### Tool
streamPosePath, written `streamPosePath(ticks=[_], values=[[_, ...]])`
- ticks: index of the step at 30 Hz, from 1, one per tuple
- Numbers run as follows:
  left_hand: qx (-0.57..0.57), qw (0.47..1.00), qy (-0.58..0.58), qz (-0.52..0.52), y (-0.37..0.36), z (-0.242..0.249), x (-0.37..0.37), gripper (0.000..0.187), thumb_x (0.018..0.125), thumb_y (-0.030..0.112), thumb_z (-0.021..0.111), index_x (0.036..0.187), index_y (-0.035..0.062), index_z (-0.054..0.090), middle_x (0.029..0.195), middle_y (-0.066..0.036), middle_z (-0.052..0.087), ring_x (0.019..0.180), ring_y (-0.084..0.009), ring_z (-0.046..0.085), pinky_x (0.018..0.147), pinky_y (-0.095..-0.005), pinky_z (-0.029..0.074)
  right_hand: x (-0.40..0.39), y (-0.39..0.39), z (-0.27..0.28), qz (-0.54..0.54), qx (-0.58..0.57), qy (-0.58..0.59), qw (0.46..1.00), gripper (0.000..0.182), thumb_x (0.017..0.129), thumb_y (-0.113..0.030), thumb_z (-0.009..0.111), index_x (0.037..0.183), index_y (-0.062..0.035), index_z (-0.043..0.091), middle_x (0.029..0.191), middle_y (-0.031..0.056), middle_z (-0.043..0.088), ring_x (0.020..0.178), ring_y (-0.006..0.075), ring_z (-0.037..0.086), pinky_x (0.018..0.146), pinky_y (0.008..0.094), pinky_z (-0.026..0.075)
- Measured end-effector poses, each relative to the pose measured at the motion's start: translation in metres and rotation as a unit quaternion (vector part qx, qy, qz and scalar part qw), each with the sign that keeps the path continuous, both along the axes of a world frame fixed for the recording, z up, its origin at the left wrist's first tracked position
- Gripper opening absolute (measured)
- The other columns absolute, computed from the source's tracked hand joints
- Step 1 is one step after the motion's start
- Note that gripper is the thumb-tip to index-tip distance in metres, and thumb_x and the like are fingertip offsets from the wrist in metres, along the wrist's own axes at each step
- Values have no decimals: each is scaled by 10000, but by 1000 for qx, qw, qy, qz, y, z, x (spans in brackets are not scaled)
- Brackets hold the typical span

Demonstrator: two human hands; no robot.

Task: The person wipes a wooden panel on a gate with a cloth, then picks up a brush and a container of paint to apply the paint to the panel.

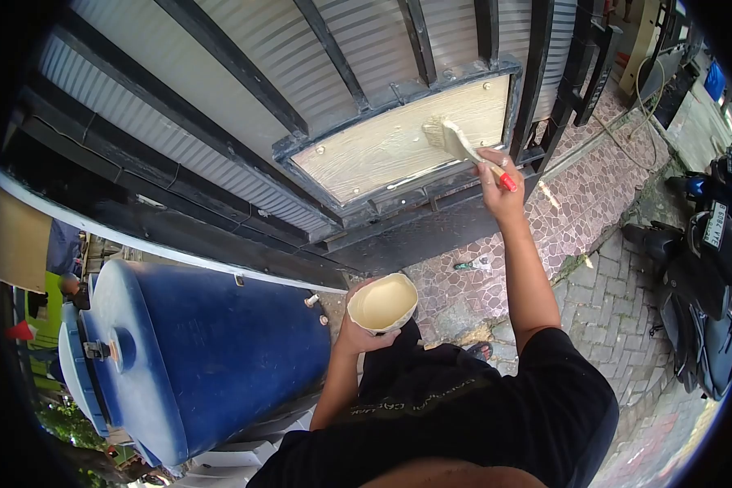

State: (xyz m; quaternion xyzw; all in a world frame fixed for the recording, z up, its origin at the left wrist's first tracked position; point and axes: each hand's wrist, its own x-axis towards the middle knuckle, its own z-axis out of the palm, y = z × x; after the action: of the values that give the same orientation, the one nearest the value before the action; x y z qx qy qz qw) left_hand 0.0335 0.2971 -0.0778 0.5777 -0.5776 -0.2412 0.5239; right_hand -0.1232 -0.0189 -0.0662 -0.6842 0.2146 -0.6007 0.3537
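My right hand (497, 180) is closed around the handle of a paintbrush (457, 143), whose handle end is red. The brush's cream-coated bristles touch a cream panel (366, 161), right of its middle. Wet-looking streaks and several bolt heads show on the panel, which sits in a dark metal frame. Lower down, my left hand (367, 335) grips a small tub (384, 304) from its side and underneath. Cream paint fills part of the tub, and dried paint coats its rim. The tub is apart from the panel, close to my body.
Black metal bars (332, 53) of a gate run above the panel over corrugated sheet. A large blue water tank (211, 350) lies to the left. Motorcycles (699, 276) are parked at the right on paving. A small green-handled item (466, 265) is on the stone-patterned floor (577, 213).
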Motion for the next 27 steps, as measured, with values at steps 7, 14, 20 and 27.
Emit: streamPosePath(ticks=[7,14,20,27], values=[[-11,995,76,63,18,-1,9,931,564,144,822,1344,-30,343,1235,-147,554,1141,-240,541,1006,-385,379,-5,6,-12,-185,-46,-125,974,188,887,-14,560,1065,44,542,1068,205,600,783,212,642,690,281,517],[6,999,44,32,21,0,8,943,565,96,807,1343,-18,287,1283,-161,489,1201,-248,493,1011,-387,376,75,74,-28,-77,-160,-21,984,329,770,56,649,1071,39,518,960,214,595,963,389,582,830,435,485],[-9,997,21,73,25,0,7,959,539,204,829,1341,-23,356,1234,-145,556,1161,-246,526,1004,-390,378,34,48,-46,-29,-57,16,998,232,818,1,637,1042,3,574,1012,203,619,926,316,631,810,340,502],[-15,994,69,83,30,-3,9,930,525,175,806,1323,-33,375,1235,-150,545,1146,-251,535,1001,-383,381,2,13,-64,-179,-8,-2,984,177,866,-21,593,1034,29,569,1022,196,614,831,269,645,739,318,512]])
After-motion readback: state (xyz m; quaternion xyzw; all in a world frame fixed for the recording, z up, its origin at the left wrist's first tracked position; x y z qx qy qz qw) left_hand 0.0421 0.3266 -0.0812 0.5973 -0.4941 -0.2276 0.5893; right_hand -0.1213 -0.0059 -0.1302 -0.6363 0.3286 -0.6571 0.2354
